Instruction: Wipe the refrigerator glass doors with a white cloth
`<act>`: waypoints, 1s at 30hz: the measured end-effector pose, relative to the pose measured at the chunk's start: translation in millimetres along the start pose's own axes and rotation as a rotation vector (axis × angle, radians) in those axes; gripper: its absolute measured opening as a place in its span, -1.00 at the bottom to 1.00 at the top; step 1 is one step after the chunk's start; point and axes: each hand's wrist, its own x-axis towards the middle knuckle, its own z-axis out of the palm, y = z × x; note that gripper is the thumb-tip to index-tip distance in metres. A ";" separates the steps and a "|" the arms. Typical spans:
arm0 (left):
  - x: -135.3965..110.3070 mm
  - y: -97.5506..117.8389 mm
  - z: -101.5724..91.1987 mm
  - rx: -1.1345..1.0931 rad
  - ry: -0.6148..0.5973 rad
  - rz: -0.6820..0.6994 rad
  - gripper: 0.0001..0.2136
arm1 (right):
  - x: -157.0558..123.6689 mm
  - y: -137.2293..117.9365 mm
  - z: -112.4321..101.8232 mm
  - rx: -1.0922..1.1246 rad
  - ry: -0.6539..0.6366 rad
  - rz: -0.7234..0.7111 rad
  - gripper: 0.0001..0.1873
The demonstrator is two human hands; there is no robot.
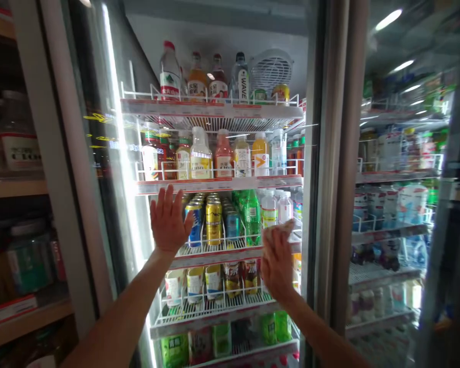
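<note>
I face an open drinks cooler with several wire shelves [218, 184] of bottles and cans. My left hand [169, 221] is raised flat with fingers spread, open, in front of the middle shelf's left end, beside a blue can [195, 225] and a yellow can [213, 223]. My right hand [276, 258] is lifted near the cooler's right door frame, fingers together and smeared by motion, in front of green bottles [250, 212] and white bottles [269, 210]. Neither hand visibly holds anything.
The glass door [99, 168] stands swung open at the left. A second cooler [391, 204] with its glass door closed stands at the right. Wooden shelves [19, 189] with jars are at the far left. A fan unit [271, 69] sits on the top shelf.
</note>
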 end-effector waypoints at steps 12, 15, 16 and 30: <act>0.1 0.0 0.8 0.027 0.043 0.024 -0.44 | 14.3 27.2 -4.6 -0.115 0.118 0.134 -0.34; 1.3 -0.4 1.2 0.020 0.043 0.025 -0.45 | 17.8 -9.8 0.9 -0.004 -0.027 -0.027 -0.31; 1.1 -0.6 0.8 0.020 0.040 0.027 -0.44 | 18.6 -21.2 2.4 0.024 -0.089 -0.108 -0.31; -28.1 -4.1 -8.3 0.061 -0.017 0.048 -0.44 | 45.8 -35.7 8.1 0.054 -0.161 -0.433 -0.36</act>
